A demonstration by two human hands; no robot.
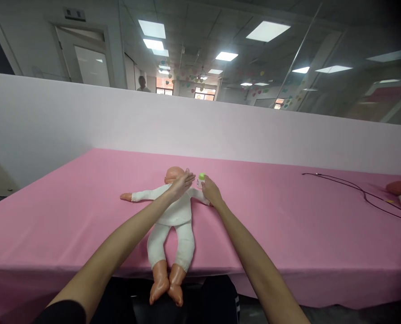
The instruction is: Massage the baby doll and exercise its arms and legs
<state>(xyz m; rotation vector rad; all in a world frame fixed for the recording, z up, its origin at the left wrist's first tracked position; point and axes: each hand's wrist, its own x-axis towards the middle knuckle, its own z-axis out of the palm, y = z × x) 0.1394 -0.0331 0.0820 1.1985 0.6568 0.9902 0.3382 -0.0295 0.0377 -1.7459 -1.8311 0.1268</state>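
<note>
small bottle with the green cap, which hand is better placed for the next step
Right, probably: the right hand has its fingers at the small bottle, while the left hand is over the doll's face.

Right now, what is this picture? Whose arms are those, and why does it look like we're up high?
This picture comes from a camera worn on a person's head, looking forward and down, so the two hands you see are that person's own. A baby doll lies on its back on a pink-covered table. The open left hand is over the doll's face. The right hand touches a small bottle with a green top; I can't tell if it grips it. A black cable lies farther along the table, and another person is far behind.
</note>
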